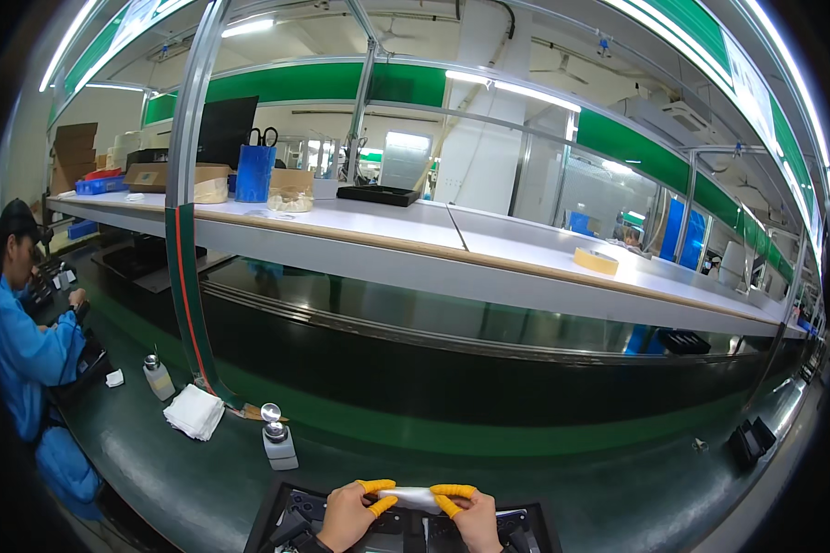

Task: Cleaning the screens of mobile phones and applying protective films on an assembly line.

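Observation:
My left hand [346,516] and my right hand [475,521] meet near the lower edge, with yellow covers on their thumbs and forefingers. Between them they pinch the two ends of a folded white cloth [413,499]. Both hands are above a black tray [264,518], which holds dark parts [306,505] partly hidden by my hands. The lower edge of the picture cuts off the tray's near side.
Left of the tray stand a pump bottle [280,448], a stack of white cloths [195,411] and a second bottle [158,378]. A brush [251,412] lies by the post. Black holders [752,442] stand far right. At the left a co-worker in blue [32,341] sits working. A shelf [341,249] spans above.

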